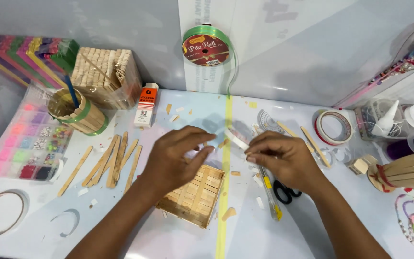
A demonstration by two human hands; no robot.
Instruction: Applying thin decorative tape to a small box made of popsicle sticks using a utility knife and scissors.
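A: We start with the table, pale and glossy, with a yellow-green stripe running from twelve o'clock down to six.

B: Next in size we have the box of flat wooden sticks at eleven o'clock, then the round stick cup just below it, wrapped in a green band.

A: At the centre, toward six o'clock, lies our square tray of sticks. Its slats are pale wood laid side by side, with low walls, and it sits tilted like a diamond across the stripe.

B: Our left hand hovers just over the tray's ten o'clock corner. Our right hand is at three o'clock of it.

A: Between the two hands we hold a white strip, thin, curved and partly see-through. It hangs above the tray at about one o'clock.

B: Our left fingers are pinched toward one end, and our right thumb and fingers are closed on the other end. Whether the left actually grips it, we cannot tell for sure, as the hand is blurred.

A: Loose sticks lie at nine o'clock, and a bead case lies further out the same way.

B: Smaller still, black-handled scissors sit under our right wrist, and a tape roll is at two o'clock.
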